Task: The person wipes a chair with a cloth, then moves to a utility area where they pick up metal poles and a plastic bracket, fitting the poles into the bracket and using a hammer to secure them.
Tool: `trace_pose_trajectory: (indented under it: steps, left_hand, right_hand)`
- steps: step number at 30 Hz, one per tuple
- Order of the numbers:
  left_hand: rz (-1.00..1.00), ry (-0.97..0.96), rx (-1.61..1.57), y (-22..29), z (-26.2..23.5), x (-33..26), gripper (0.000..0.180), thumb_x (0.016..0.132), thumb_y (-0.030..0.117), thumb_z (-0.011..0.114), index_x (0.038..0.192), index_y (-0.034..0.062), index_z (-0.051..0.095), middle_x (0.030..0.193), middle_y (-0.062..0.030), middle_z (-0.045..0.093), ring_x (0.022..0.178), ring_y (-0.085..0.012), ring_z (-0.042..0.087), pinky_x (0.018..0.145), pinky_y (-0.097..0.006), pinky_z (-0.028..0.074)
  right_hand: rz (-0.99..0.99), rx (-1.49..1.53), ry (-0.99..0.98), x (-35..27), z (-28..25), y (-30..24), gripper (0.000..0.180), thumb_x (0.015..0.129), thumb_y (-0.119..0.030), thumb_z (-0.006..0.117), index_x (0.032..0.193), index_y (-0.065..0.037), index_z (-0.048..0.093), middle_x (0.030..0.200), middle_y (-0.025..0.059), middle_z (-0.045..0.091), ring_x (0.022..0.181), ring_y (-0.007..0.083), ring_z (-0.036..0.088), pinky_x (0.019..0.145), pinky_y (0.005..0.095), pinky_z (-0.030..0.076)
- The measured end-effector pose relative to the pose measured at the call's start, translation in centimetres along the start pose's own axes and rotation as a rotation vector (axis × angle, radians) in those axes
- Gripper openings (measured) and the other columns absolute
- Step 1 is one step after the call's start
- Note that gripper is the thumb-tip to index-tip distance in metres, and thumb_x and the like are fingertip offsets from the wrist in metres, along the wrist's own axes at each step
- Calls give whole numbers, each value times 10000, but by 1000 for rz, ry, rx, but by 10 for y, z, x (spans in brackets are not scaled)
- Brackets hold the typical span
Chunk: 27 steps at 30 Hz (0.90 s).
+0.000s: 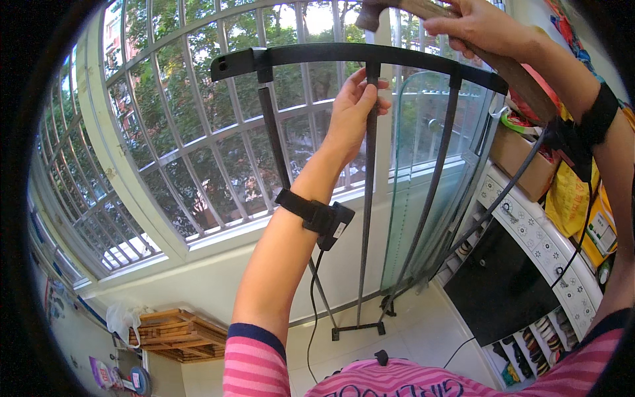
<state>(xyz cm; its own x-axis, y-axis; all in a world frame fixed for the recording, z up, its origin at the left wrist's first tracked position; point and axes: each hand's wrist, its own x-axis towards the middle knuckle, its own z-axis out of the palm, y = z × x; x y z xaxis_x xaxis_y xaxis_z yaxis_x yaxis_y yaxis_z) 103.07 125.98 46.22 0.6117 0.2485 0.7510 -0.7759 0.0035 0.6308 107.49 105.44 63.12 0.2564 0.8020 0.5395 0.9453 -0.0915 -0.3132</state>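
Observation:
A tall black metal rack stands before me, with a curved top bar (304, 53) and several upright poles running down to a small base (357, 329). My left hand (357, 106) is wrapped round the middle pole (370, 172), just under the bar. Raised above the bar's right half, my right hand (476, 28) grips the wooden handle of a hammer (522, 83). The hammer's head (370, 14) points left, above the bar and apart from it. Near the top of the left pole (272, 126), a narrow light band shows below the bar's socket.
Behind the rack are a barred window (218, 119) and leaning glass panels (410, 192). On the right stands a white patterned shoe cabinet (529, 231) with a cardboard box (519, 162) and bags on top. Folded wooden slats (178, 334) lie at lower left. Cables hang from both wrist straps.

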Motion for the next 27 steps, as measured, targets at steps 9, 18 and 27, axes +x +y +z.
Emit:
trace_pose_trajectory:
  steps: [9, 18, 27]
  left_hand:
    - [17, 7, 10, -3, -3, 0, 408, 940, 150, 450, 1305, 25, 316, 1067, -119, 526, 820, -141, 562, 724, -250, 467]
    - [212, 190, 651, 20, -11, -41, 457, 882, 183, 532, 1261, -35, 400, 1178, -163, 519, 1051, -231, 535, 888, -291, 412]
    - [544, 683, 991, 72, -62, -69, 405, 833, 143, 611, 1184, 1, 466, 1136, -113, 521, 985, -198, 515, 809, -297, 412]
  right_hand:
    - [29, 22, -81, 0, 1, -7, 630, 828, -121, 579, 1384, -66, 289, 656, 3, 533, 477, 77, 479, 425, 216, 412]
    - [-21, 39, -2, -10, 16, -31, 660, 826, -103, 541, 1408, -86, 230, 635, 9, 517, 487, 89, 489, 450, 225, 435]
    - [-7, 18, 46, 25, 46, -33, 321, 866, -103, 512, 1179, -100, 581, 609, 9, 531, 525, 75, 498, 500, 219, 443]
